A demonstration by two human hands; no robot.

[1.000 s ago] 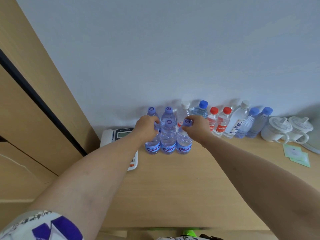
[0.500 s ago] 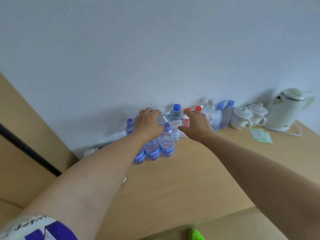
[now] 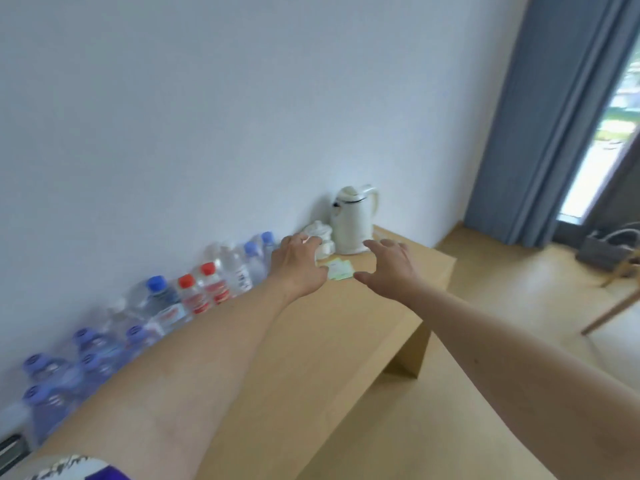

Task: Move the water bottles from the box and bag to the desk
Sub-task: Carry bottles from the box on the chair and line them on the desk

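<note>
Between loads: both hands out over the desk [image 3: 346,341] with nothing in them, left hand [image 3: 298,268] loose and relaxed, fingers straight, right hand [image 3: 391,268] spread with thumb apart, neither touching a bottle. Bottles [image 3: 194,299] lined up along the wall [image 3: 242,98] at the desk's back edge, running from the near left corner toward the kettle [image 3: 353,220]: purple-capped ones [image 3: 45,386] clustered nearest, then a blue cap [image 3: 157,284], two red caps [image 3: 197,275], clear ones and two more blue caps beside the left hand. All upright, long axis vertical, caps up, labels blurred and mostly facing out into the room. White cups [image 3: 320,232] partly hidden behind the left hand, green cards [image 3: 341,270] flat on the desk between the two hands. Box and bag not in view; a grey basket-like thing [image 3: 609,247] on the floor by the curtain [image 3: 540,116], too blurred to identify. By the look of it, set-down step done for this batch and head turned away from the row. Next move, as a judgement: back to the box or bag for more, each bottle gripped round the body, carried upright and stood in the free stretch of desk in front of the row, clear of kettle and cups. How many remain cannot be told.
</note>
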